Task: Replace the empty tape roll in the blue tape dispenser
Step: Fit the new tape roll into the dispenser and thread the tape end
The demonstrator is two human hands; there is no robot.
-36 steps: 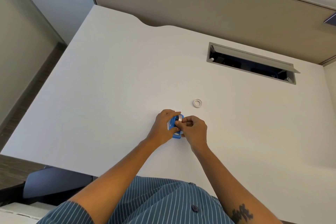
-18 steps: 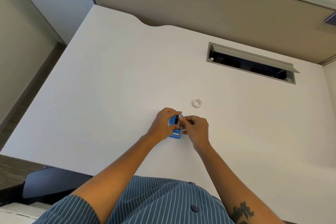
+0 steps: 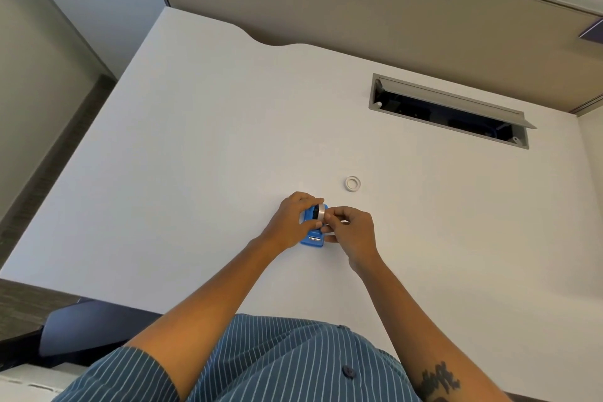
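Currently: white bench, cable slot well beyond the hands. Left hand grips the blue tape dispenser, which rests on the bench between both hands. Right hand pinches the tape roll at the dispenser's top. Empty tape core lies just past the right hand, untouched.

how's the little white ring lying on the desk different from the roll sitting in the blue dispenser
The white ring lies flat and alone on the desk; the roll stands on edge in the blue dispenser. No hand touches the ring; both hands are at the roll and dispenser. The ring looks bare; the roll appears clear. Both are small rings.
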